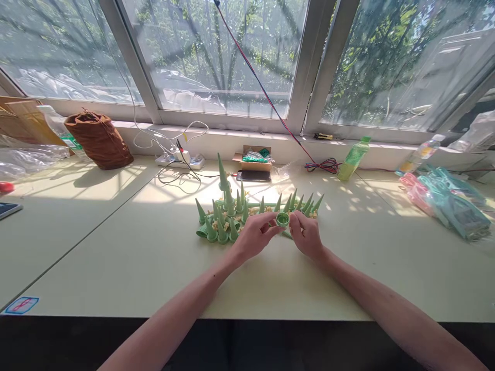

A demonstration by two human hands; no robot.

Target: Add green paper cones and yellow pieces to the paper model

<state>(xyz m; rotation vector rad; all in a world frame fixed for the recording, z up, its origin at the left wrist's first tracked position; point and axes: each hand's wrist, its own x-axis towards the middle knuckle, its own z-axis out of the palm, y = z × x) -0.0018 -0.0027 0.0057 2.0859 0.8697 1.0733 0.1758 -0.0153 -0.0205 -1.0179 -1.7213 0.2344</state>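
Note:
My left hand is closed on a small green plastic cone, whose round open end faces me. Fingers of my right hand are pinched together right beside the cone's rim; what they hold, if anything, is too small to make out. Behind and left of my hands stands a cluster of green cones, points up, with a taller stack of cones rising from it. Small pale yellowish pieces lie among them. More upright cones form a group beyond my right hand.
At the back stand an open cardboard box with green contents, a dark phone and a power strip with loose cables. A brown pouch is at left. A green bottle and bagged pink and teal items are at right.

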